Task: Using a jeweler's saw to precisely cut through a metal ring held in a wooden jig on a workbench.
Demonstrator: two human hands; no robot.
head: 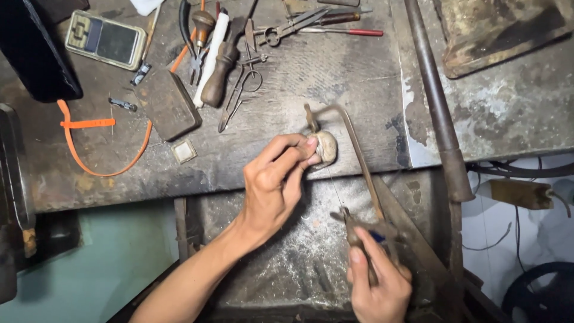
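Note:
My left hand (276,179) pinches a small pale piece (326,148) against the front edge of the worn wooden bench (311,78). My right hand (378,284) grips the handle of a jeweller's saw (359,161). The saw's thin metal frame arches up over the piece, and its fine blade runs down just right of my left fingertips. Both forearms enter from the bottom of the head view.
Pliers, scissors, wooden-handled tools (220,66) and a red-tipped tool lie at the bench's back. A small digital scale (106,39), a dark block (167,103), an orange strap (89,124) and a small square tile (183,151) lie left. A metal rod (435,101) runs down the right side.

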